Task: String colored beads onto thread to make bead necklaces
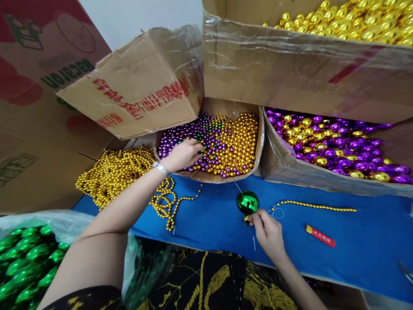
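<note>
My left hand (185, 153) reaches over the small purple, gold and green beads (240, 142) in the middle cardboard box. Its fingers are curled down among the beads, and what they pinch, if anything, is hidden. Above the blue table, my right hand (268, 232) pinches a thread of beads at a small gold bead (247, 220). A large shiny green bead (248, 202) sits just above that one, with a thin needle or stiff thread end sticking up from it. To the right, a short string of gold beads (318, 206) with a loop of white thread lies on the table.
Gold bead chains (121, 172) lie heaped at the left. A box of purple and gold beads (335, 150) stands right, below a box of gold ones (374, 26). A red and yellow packet (320, 235) rests on the blue tabletop (206, 228). Green beads (29, 258) fill a bag.
</note>
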Tool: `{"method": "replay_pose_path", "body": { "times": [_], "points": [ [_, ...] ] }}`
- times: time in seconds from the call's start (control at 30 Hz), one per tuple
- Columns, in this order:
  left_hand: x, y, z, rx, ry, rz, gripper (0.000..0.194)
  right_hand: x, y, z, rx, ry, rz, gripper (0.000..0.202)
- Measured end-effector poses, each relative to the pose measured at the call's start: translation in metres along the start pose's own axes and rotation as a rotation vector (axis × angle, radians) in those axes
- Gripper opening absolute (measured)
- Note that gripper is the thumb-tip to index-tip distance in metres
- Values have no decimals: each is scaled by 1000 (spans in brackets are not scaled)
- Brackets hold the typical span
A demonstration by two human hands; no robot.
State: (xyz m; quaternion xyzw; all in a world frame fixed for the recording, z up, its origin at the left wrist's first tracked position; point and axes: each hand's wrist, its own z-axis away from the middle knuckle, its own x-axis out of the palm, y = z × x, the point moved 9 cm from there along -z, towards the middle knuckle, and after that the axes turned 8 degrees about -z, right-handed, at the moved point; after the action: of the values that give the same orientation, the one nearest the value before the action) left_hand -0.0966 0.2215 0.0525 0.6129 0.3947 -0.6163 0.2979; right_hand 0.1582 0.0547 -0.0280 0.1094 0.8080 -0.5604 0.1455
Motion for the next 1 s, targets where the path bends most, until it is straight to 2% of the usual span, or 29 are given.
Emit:
{"method": "replay_pose_path", "body": {
  "times": [0.07,0.13,0.2,0.27,0.37,0.47,0.67,0.83,0.93,1.0],
  "points": [
    [2,53,-19,188,20,233,26,2,-1,-1,3,-11,3,17],
    [11,99,-43,281,2,322,25,3,-4,-2,3,-18,14,18],
    [33,131,-66,293,-106,265,24,2,-6,-1,3,-19,23,19],
    [53,147,-83,290,-191,193,24,1,-8,0,4,-14,23,20],
    [67,150,-94,282,-220,180,26,0,-8,1,15,-4,5,21],
    [72,143,-93,292,-239,251,20,1,-6,2,32,-4,-4,23],
    [66,132,-83,348,-163,396,10,6,-3,1,53,-18,-2,25],
    [66,126,-84,392,-145,490,14,10,-2,4,55,-29,-10,23],
    [71,116,-88,305,-176,669,13,8,-2,7,63,-20,2,24],
    [74,108,-88,226,-195,781,20,5,-2,8,72,-11,16,25]
  ]
}}
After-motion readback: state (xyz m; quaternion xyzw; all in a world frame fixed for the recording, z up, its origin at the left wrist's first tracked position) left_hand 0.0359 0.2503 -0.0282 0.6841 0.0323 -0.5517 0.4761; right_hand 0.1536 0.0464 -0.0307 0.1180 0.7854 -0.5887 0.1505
